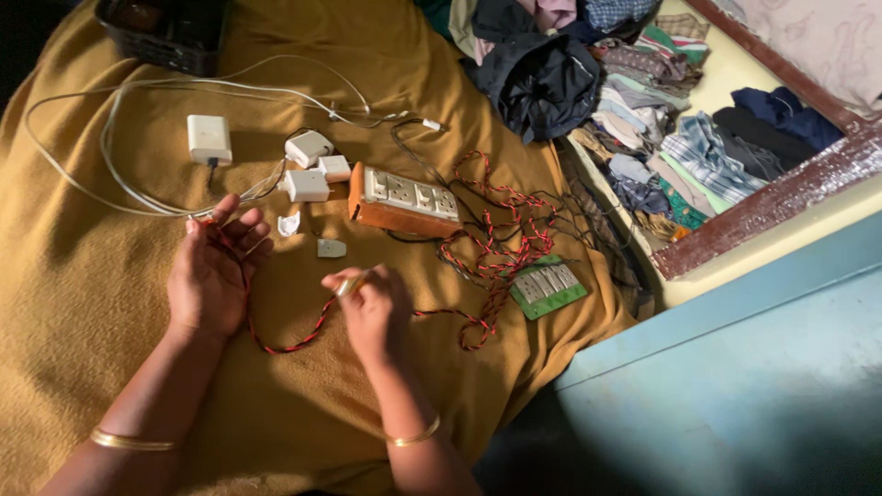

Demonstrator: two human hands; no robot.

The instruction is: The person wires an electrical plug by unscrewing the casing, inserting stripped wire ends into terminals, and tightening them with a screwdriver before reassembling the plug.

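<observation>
Closest to the camera are two forearms, each with a thin gold bangle, coming up from the bottom edge over a mustard-yellow blanket [83, 303]. The left hand [213, 276] sits left of centre, palm up-ish with fingers loosely spread, and the red-and-black twisted wire [285, 342] runs across its palm and up past the fingertips. So it's more draped over that hand than squeezed. The right hand [372, 308], at centre frame, has its fingers pressed together, pinching the same wire up by the thumb, near a pale ring or small bit I can't really make out. Between the two hands the wire sags in a loop toward the bottom of the frame, then carries on right of the right hand into a messy tangle [496, 243] at centre right.

Just above the hands there's an orange extension box [402, 200] with a row of sockets, a few white plug adapters [308, 170] to its left, and white cables [119, 138] looping at upper left. A green switch plate [548, 288] lies right of the tangle. Piled clothes [643, 110] fill the upper right.
</observation>
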